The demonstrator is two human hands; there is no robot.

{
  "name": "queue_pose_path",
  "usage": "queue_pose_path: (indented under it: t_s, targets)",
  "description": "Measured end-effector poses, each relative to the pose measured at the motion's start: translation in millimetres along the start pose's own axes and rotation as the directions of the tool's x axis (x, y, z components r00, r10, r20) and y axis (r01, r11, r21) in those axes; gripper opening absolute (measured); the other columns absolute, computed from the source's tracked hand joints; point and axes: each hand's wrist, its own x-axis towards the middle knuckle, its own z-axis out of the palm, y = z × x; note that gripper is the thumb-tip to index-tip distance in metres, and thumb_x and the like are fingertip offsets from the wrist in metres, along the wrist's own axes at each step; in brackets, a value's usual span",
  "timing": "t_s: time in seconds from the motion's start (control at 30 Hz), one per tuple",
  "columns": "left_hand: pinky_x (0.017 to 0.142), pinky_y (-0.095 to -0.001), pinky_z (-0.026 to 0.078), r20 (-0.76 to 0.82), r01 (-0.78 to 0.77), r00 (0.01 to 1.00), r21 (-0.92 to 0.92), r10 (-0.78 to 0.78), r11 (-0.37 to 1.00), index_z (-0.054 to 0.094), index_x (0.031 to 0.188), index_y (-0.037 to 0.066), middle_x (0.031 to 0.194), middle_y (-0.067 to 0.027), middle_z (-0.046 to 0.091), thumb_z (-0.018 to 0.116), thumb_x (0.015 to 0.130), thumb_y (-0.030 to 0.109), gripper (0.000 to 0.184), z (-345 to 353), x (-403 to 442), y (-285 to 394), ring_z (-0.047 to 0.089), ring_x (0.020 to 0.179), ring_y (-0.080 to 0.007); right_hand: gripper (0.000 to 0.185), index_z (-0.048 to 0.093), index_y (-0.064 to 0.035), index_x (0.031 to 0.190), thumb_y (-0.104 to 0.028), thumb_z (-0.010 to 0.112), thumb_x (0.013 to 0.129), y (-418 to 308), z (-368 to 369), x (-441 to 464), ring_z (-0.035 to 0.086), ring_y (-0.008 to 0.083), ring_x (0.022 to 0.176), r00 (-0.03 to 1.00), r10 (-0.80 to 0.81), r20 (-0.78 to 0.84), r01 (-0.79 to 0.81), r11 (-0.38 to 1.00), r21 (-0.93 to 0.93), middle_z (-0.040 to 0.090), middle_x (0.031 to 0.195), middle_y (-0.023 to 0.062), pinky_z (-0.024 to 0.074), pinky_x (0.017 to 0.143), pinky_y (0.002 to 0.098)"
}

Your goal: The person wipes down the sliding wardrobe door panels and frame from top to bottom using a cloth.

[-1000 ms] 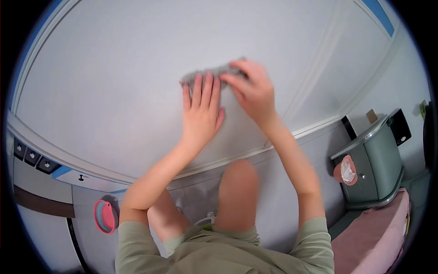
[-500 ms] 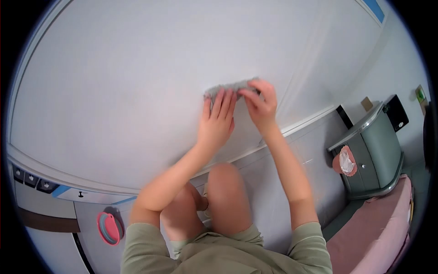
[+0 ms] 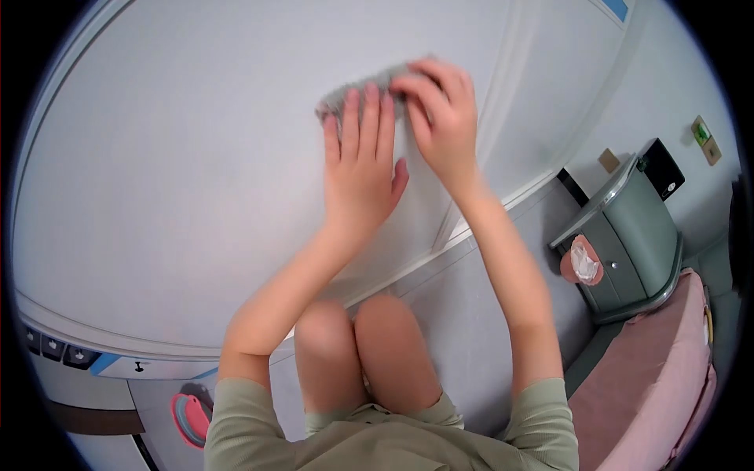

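A grey cloth (image 3: pixel 361 93) lies against a large white panel (image 3: pixel 196 157), slanting up to the right. My left hand (image 3: pixel 361 165) presses on the cloth's left part with its fingers stretched out and flat, the thumb held apart. At the cloth's right end, my right hand (image 3: pixel 444 118) has curled fingers closed on it. Part of the cloth is hidden under the fingers, and its edges are slightly blurred.
On the right stand a green-grey cabinet (image 3: pixel 640 228), a pink bin (image 3: pixel 572 263) with a white liner, and a bed with a pink cover (image 3: pixel 628 385). A pink-and-grey basin (image 3: pixel 188 420) rests on the floor at lower left. A vertical frame (image 3: pixel 499 86) edges the panel.
Both hands and the cloth have moved up the panel and slightly left. My knees have come together, and the whole view has shifted a little.
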Motion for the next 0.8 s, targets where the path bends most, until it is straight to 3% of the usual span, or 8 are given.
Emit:
queue_pose_path:
  t_s: [0.13,0.33,0.43,0.57,0.73,0.8]
  targets:
    - [0.106,-0.0536,0.017,-0.152,0.043,0.988,0.067,-0.033,0.997,0.03,0.136,-0.002,0.142,-0.0227,0.025,0.058,0.075,0.03,0.075,7,25,7,0.02,0.133,-0.0399,0.017,0.062,-0.0098,0.08,0.003,0.06,0.068,11,3,26,0.053,0.0279,0.094,0.995,-0.076,-0.069,0.074,0.997,-0.036,0.058,0.097,0.005,0.0464,0.077,0.0353]
    - [0.106,-0.0492,0.02,0.078,-0.13,0.989,0.087,0.124,0.988,0.033,0.134,-0.003,0.142,-0.0176,0.029,0.054,0.077,0.027,0.068,54,-18,25,0.024,0.133,-0.0327,0.019,0.062,-0.0089,0.081,0.004,0.058,0.068,35,-2,-62,0.053,0.0302,0.096,0.991,0.108,-0.075,-0.113,0.991,-0.071,0.058,0.099,0.0069,0.0459,0.081,0.0382]
    - [0.106,-0.0466,0.022,0.226,-0.207,0.953,0.006,0.2,0.978,0.033,0.134,-0.004,0.142,-0.0155,0.03,0.055,0.076,0.024,0.067,78,-58,35,0.026,0.133,-0.0286,0.018,0.061,-0.0071,0.08,0.006,0.058,0.068,35,-6,-130,0.053,0.031,0.097,0.975,0.219,-0.037,-0.222,0.969,-0.109,0.058,0.1,0.0082,0.0454,0.081,0.0388]
    - [0.107,-0.047,0.021,0.332,-0.194,0.918,-0.098,0.216,0.976,0.031,0.134,-0.005,0.142,-0.0162,0.03,0.056,0.075,0.021,0.07,101,-102,48,0.025,0.133,-0.0285,0.017,0.06,-0.0057,0.079,0.008,0.059,0.068,26,-9,-177,0.055,0.0305,0.095,0.948,0.319,0.005,-0.315,0.94,-0.131,0.058,0.1,0.0093,0.0455,0.08,0.0366]
    - [0.108,-0.0495,0.018,0.319,-0.09,0.937,-0.182,0.145,0.979,0.029,0.135,-0.005,0.142,-0.0188,0.027,0.059,0.073,0.02,0.073,85,-75,53,0.022,0.134,-0.0326,0.017,0.062,-0.0071,0.078,0.006,0.058,0.068,29,-19,-138,0.055,0.0297,0.093,0.933,0.357,0.032,-0.354,0.932,-0.082,0.057,0.099,0.0088,0.0464,0.076,0.0365]
    - [0.108,-0.0503,0.017,0.202,-0.093,0.972,-0.148,0.122,0.985,0.029,0.135,-0.005,0.143,-0.02,0.025,0.061,0.072,0.022,0.076,70,-37,49,0.02,0.134,-0.0345,0.017,0.063,-0.0083,0.078,0.005,0.057,0.069,38,-19,-94,0.055,0.0292,0.092,0.956,0.29,-0.04,-0.292,0.955,-0.053,0.056,0.099,0.0088,0.0468,0.075,0.0368]
